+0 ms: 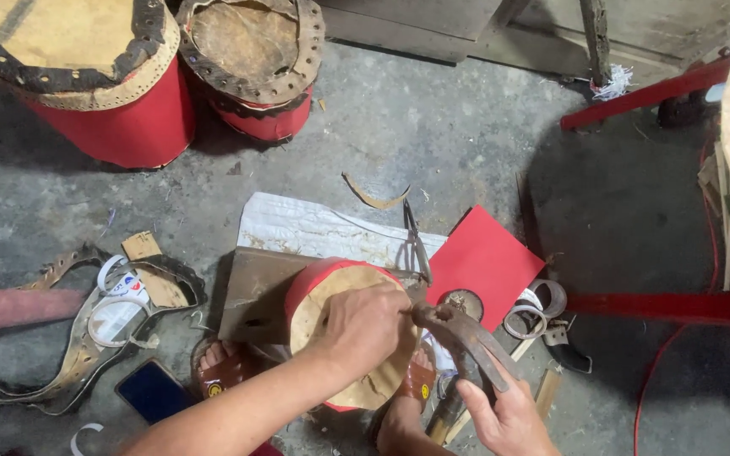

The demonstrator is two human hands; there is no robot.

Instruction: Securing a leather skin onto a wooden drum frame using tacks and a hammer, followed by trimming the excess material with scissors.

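Lower centre of frame: left hand pressed, fingers curled, on the small red-walled hide-topped drum; right hand grasps rusty iron pliers, long axis slanting up-left to the drum's right rim.

A rough grey concrete floor, stained and littered with scraps, runs to a weathered wooden wall base at the far side, with red metal bars at the right in dim light.
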